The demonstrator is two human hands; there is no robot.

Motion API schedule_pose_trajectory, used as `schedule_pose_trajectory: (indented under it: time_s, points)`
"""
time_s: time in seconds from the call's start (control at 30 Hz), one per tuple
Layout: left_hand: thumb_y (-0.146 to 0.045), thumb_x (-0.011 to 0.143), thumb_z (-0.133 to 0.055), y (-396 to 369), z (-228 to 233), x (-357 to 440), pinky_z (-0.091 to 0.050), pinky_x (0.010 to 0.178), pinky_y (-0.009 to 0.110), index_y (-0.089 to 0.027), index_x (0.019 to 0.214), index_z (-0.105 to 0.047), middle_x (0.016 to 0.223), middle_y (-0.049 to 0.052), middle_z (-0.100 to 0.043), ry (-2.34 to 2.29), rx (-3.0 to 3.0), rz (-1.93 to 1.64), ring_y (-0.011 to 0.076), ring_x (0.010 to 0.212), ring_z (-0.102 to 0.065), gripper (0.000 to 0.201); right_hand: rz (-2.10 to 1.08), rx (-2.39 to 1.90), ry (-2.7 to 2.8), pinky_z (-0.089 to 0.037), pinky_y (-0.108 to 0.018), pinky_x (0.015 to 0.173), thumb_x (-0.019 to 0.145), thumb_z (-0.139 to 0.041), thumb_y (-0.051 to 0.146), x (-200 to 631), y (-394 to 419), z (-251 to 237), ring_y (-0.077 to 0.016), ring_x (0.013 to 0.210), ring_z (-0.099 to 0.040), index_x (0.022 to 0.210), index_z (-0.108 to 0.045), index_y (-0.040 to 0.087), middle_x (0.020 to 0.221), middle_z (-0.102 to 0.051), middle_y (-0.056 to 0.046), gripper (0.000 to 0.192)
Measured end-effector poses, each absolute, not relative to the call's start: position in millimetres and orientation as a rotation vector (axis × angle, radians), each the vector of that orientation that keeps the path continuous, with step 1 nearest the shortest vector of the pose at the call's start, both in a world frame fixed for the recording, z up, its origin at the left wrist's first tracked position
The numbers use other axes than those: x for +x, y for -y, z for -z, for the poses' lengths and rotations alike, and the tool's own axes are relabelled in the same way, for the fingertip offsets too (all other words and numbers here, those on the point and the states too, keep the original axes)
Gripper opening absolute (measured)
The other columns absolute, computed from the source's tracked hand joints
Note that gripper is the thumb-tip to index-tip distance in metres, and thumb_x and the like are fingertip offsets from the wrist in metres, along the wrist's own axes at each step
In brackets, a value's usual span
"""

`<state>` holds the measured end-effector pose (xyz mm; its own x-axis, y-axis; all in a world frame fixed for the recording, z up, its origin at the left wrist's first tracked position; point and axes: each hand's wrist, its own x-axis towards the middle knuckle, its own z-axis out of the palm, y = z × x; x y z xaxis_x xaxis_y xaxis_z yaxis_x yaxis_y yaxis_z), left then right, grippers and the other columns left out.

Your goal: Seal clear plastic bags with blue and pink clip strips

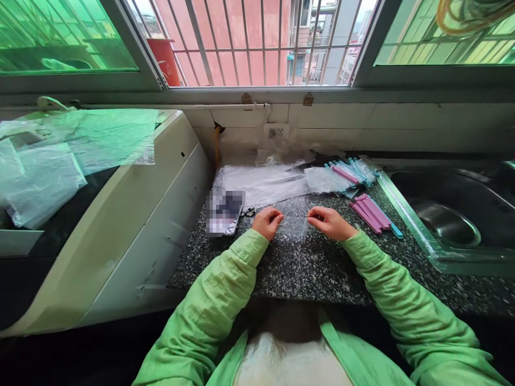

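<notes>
At the far left stands a white appliance (pixel 132 225) with loose plastic sheeting (pixel 60 161) draped over its top. Right of it begins the speckled granite counter (pixel 306 273), with a phone (pixel 224 213) lying near its left edge.

At the middle, the person in green sleeves holds a small clear plastic bag (pixel 293 226) stretched flat between both hands, just above the counter. The left hand (pixel 267 222) pinches the bag's left edge, fingers curled tight on it; the right hand (pixel 330 222) pinches the right edge the same way. Both are closed on the film, nothing else in them. By the look of it the bag is being held at its mouth, opened or straightened; the next move would seem to call for a fine pull with the fingertips, since the film is thin and slippery.

Behind the hands lie more clear bags (pixel 265 182) in a flat stack. To the right, pink and blue sticks (pixel 372 212) lie near the right hand, and more of them (pixel 352 170) sit farther back. At the far right a steel sink (pixel 446 225) is set into the counter. Along the back, a barred window (pixel 257 43) looks onto buildings.
</notes>
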<state>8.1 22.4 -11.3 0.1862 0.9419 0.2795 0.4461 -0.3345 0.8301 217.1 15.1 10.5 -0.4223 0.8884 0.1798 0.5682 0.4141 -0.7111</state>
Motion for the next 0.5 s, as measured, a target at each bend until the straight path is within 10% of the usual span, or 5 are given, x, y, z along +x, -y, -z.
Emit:
schedule_pose_trajectory:
  time_s: [0.5]
  points:
    - [-0.035, 0.068, -0.057, -27.8, 10.8, 3.2, -0.032, 0.047, 0.022, -0.017, 0.056, -0.050, 0.047, -0.006, -0.039, -1.231, 1.356, -1.178, 0.0072, 0.045, -0.036, 0.022, -1.048, -1.276, 1.945, -0.037, -0.023, 0.051, 0.069, -0.054, 0.043, 215.2, -14.6, -5.5, -0.0093, 0.054, -0.044, 0.073, -0.059, 0.015, 0.061, -0.055, 0.000, 0.029]
